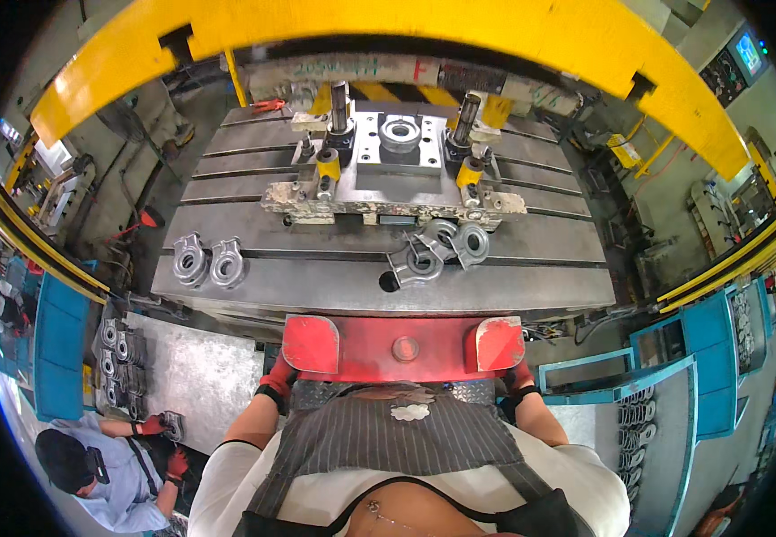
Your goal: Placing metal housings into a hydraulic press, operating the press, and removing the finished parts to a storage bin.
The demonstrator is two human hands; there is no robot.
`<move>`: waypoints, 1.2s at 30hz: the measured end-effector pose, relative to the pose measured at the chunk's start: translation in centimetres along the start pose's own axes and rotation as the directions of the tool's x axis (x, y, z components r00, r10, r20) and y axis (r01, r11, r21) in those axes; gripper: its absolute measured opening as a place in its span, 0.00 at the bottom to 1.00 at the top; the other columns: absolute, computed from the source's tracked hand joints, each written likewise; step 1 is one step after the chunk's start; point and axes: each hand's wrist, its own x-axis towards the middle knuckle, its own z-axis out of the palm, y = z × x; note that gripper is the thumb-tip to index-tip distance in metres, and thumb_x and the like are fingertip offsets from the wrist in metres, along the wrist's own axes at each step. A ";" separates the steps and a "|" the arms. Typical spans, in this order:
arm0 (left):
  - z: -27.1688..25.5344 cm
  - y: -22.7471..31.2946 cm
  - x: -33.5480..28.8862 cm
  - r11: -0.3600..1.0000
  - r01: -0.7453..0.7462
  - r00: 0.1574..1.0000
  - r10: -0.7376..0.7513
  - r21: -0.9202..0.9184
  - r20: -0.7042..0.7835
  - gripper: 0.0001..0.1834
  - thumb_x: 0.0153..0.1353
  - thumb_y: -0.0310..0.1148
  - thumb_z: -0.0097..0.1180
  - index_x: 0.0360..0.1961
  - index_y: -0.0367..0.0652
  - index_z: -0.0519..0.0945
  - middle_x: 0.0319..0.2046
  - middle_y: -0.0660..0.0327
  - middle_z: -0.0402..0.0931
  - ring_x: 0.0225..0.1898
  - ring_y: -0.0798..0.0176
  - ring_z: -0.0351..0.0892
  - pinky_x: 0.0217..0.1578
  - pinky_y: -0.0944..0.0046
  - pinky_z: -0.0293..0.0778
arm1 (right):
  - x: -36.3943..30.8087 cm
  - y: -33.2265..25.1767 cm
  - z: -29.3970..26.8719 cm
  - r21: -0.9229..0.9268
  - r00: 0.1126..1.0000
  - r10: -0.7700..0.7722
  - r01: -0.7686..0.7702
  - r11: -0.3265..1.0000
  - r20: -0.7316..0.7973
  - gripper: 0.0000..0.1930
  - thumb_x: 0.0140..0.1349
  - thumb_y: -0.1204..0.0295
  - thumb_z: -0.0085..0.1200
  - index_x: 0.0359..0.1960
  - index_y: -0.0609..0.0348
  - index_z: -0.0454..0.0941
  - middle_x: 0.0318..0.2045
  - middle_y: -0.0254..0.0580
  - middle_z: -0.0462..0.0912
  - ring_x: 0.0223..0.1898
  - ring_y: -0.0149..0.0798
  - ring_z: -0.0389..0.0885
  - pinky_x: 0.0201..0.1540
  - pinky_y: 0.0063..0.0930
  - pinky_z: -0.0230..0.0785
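Both gloved hands, left point(278, 376) and right point(518, 374), reach forward, arms apart.

A curved yellow steel guard arch point(406, 27) is spanning the far side of the scene, with a yellow-and-black striped bar point(424, 92) sitting just beneath it. Grey concrete floor point(150, 152) is showing on the left and right of the machine — stained and cluttered with hoses. Long yellow-and-black rails point(38, 255) are running along the left, and matching rails point(737, 255) along the right. Blue metal bins point(61, 345) are standing near left; a blue-framed rack point(674, 394) is standing near right. A lit control screen point(748, 54) is glowing far right. Bright overhead light is falling evenly — shadows are staying soft.
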 end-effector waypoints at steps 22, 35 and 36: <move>-7.1 11.2 1.3 0.872 0.046 0.940 0.127 0.487 -0.317 0.11 0.55 0.32 0.56 0.37 0.36 0.76 0.29 0.61 0.78 0.32 0.65 0.76 0.35 0.63 0.70 | -3.5 -7.3 2.1 -0.859 0.852 -0.523 0.285 0.425 0.024 0.28 0.63 0.59 0.41 0.62 0.59 0.52 0.59 0.48 0.60 0.58 0.46 0.62 0.59 0.35 0.55; 12.0 37.5 29.4 0.466 -0.633 0.693 0.698 0.619 0.183 0.32 0.49 0.48 0.60 0.50 0.38 0.70 0.48 0.48 0.70 0.51 0.50 0.69 0.51 0.59 0.65 | 0.0 -10.6 7.9 -0.948 0.823 -0.555 0.070 0.312 -0.122 0.28 0.55 0.61 0.49 0.57 0.55 0.62 0.56 0.60 0.61 0.56 0.59 0.61 0.57 0.46 0.53; 15.3 39.2 29.8 0.443 -0.409 0.796 0.601 0.798 0.074 0.38 0.46 0.52 0.60 0.55 0.42 0.66 0.55 0.48 0.63 0.56 0.48 0.64 0.55 0.58 0.61 | -0.2 -10.5 7.7 -0.949 0.818 -0.555 0.040 0.313 -0.148 0.28 0.55 0.61 0.49 0.57 0.55 0.62 0.56 0.60 0.61 0.56 0.59 0.61 0.57 0.46 0.53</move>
